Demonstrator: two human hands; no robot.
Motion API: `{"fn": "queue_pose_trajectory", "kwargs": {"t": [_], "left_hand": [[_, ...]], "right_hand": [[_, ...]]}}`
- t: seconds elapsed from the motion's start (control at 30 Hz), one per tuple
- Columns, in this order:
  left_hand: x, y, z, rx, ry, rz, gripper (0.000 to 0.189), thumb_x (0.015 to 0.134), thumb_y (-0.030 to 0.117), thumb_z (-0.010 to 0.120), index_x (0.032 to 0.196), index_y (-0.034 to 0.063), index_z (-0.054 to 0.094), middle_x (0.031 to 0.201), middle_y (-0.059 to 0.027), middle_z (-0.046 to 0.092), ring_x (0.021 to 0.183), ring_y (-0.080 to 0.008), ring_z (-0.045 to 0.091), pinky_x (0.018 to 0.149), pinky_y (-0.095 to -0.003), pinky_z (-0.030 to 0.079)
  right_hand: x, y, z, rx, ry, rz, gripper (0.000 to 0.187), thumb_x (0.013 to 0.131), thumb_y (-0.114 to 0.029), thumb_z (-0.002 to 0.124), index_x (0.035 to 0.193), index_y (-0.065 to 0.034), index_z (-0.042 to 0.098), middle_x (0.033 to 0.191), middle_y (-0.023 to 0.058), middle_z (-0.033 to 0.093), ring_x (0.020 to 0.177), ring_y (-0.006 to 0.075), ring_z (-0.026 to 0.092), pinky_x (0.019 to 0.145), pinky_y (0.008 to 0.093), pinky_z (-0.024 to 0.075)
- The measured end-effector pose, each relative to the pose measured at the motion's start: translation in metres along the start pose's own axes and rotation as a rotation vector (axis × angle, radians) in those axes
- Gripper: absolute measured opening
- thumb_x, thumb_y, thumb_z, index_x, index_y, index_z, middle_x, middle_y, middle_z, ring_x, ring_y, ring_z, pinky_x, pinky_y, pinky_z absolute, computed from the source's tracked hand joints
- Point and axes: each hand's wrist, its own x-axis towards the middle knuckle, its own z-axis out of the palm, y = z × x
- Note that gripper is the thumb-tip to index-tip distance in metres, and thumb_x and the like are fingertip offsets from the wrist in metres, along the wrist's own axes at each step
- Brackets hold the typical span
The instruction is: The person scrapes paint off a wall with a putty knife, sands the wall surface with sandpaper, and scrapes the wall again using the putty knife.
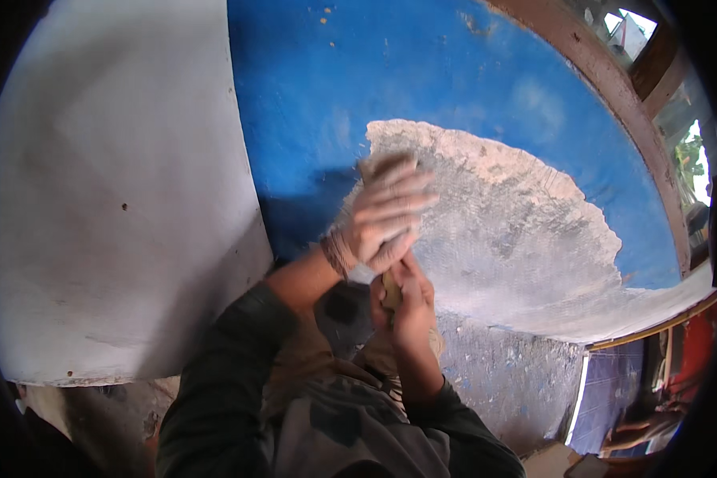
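Observation:
My right hand point(412, 299) is closed around a yellowish handle point(391, 290) of a hand tool, low in front of my body. Just above it my left hand point(388, 212), dusty and blurred by motion, lies with its fingers pointing right across the wall. A blurred brown edge point(388, 164) shows at the top of this hand; whether it belongs to the same tool cannot be told. Behind both hands is a bare patch of rough grey plaster point(502, 233), with a ragged pale rim against the blue painted wall point(418, 71). The tool's working end is hidden.
A white panel or wall point(125, 179) meets the blue wall at the left. A wooden frame point(609, 89) with openings curves along the upper right. Below the plaster runs a worn grey surface point(502, 376) with paint specks. A purple surface point(609, 388) lies at lower right.

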Motion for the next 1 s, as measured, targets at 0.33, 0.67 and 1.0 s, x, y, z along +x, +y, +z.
{"fn": "queue_pose_trajectory", "kwargs": {"t": [0.33,0.67,1.0], "left_hand": [[-0.021,0.009,-0.001,-0.048,-0.079,-0.033,0.03,0.081,0.02,0.044,0.07,0.0016,0.065,0.106,-0.0175,0.066,0.117,-0.036,0.054,0.106,-0.0537,0.031],[-0.03,0.006,-0.003,-0.054,-0.06,-0.061,0.026,0.08,0.019,0.049,0.064,0.0044,0.063,0.106,-0.0136,0.067,0.116,-0.0316,0.055,0.107,-0.0495,0.032],[-0.046,0.011,0.001,-0.048,-0.107,-0.097,0.03,0.082,0.02,0.044,0.069,0.003,0.065,0.103,-0.0161,0.067,0.115,-0.0336,0.055,0.106,-0.0525,0.031]], "right_hand": [[-0.008,0.022,0.0,-0.076,0.113,-0.02,0.047,0.093,-0.017,0.045,0.137,0.0011,0.038,0.074,0.0037,0.054,0.05,0.0077,0.044,0.041,0.0185,0.0357],[-0.013,0.037,-0.007,-0.103,0.075,-0.036,0.044,0.096,-0.02,0.041,0.137,-0.0042,0.04,0.07,0.0029,0.052,0.049,0.0066,0.043,0.039,0.0184,0.0327],[-0.015,0.047,-0.008,-0.025,0.059,-0.045,0.043,0.096,-0.016,0.041,0.136,0.0001,0.04,0.067,0.003,0.051,0.043,0.0064,0.037,0.039,0.0189,0.0304]]}}
